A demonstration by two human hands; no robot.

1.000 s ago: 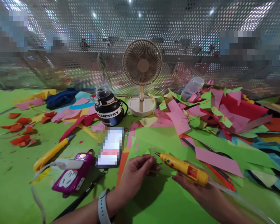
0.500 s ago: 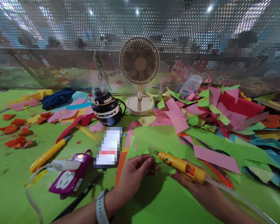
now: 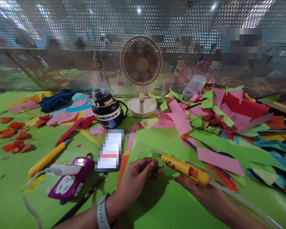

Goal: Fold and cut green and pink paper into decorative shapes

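Observation:
My left hand (image 3: 140, 173), a pale watch on its wrist, is closed in a pinch. What its fingertips hold is too small and hidden to make out. My right hand (image 3: 193, 187) wraps around a yellow hot glue pen (image 3: 183, 168). The pen's metal nozzle points left, close to the left fingertips, and a clear glue stick (image 3: 235, 195) trails from its back end. Beneath both hands lies green paper (image 3: 157, 136). Small pink diamond-shaped pieces (image 3: 138, 148) rest on a light green piece just beyond my left hand.
Left of my hands are a phone (image 3: 111, 149), a purple device (image 3: 70, 181) with a plugged-in cable and a yellow-handled cutter (image 3: 46, 160). Farther back stand a dark bottle (image 3: 107, 109) and a fan (image 3: 141, 63). Paper scraps (image 3: 178, 117) and scissors (image 3: 224, 178) lie to the right.
The whole view has shifted slightly, with things appearing a little farther left. Both hands keep nearly the same pose, the glue pen's nozzle still beside the left fingertips.

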